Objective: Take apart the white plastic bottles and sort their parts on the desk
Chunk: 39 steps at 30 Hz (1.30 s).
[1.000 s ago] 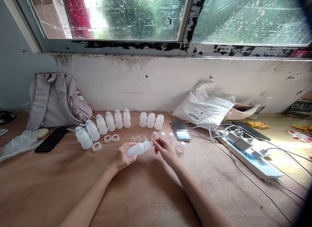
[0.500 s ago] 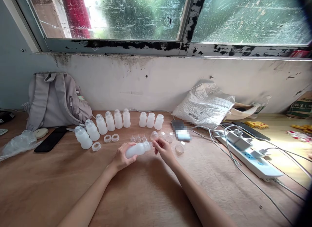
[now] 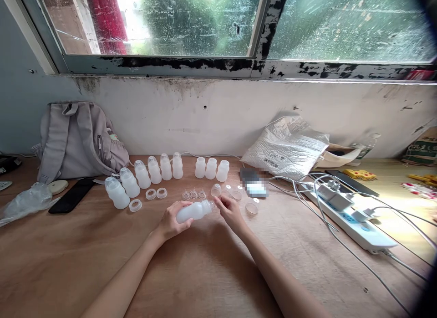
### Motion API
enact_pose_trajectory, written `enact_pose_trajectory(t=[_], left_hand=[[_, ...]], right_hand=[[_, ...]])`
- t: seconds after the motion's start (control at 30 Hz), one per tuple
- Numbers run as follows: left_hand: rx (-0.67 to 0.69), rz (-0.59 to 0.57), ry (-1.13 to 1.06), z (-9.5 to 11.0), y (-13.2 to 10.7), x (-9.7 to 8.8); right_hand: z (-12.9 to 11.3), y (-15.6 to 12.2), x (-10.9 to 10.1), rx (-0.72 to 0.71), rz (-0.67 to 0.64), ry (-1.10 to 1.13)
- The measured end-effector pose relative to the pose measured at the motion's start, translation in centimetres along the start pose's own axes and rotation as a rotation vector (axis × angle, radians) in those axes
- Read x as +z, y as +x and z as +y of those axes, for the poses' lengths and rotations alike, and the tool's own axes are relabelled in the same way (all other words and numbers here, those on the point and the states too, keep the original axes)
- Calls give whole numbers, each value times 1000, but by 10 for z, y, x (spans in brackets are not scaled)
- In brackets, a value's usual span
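Right of the capped feeding bottles (image 3: 129,183), the left hand (image 3: 169,221) grips a frosted bottle (image 3: 193,212) tilted above the table (image 3: 194,268), mouth towards a clear teat (image 3: 213,204) seemingly pinched by the right hand (image 3: 231,212), apparently a seating step calling for steady hold and gentle tug.

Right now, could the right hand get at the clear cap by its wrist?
Probably yes: nothing stands between the right hand and clear cap, though that hand is busy at the bottle.
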<state>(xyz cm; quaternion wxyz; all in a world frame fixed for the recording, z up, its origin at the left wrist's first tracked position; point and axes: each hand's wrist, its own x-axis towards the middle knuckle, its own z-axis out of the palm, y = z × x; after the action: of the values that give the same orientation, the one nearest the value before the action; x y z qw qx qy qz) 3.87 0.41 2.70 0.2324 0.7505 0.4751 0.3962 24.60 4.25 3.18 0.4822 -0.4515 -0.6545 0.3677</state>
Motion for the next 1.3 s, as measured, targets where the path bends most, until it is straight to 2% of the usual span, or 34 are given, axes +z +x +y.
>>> enact_pose_trajectory(t=[0.1, 0.2, 0.4, 0.6, 0.83, 1.0, 1.3], left_hand=[[-45, -45, -55, 0, 0, 0], [-150, -72, -154, -2, 2, 0], [-274, -81, -457, -5, 5, -1], [-382, -136, -589, -2, 6, -2], [-365, -149, -628, -3, 4, -4], [-356, -155, -604, -4, 4, -2], [-386, -197, -700, 1, 5, -2]], right_hand=[[2, 1, 0, 16, -8, 15], [-1, 1, -2, 72, -48, 110], [-15, -2, -3, 222, -326, 418], [-12, -4, -1, 213, -367, 445], [-13, -4, -3, 212, -441, 415], [-6, -4, 1, 229, -384, 410], [-10, -3, -4, 212, -436, 539]])
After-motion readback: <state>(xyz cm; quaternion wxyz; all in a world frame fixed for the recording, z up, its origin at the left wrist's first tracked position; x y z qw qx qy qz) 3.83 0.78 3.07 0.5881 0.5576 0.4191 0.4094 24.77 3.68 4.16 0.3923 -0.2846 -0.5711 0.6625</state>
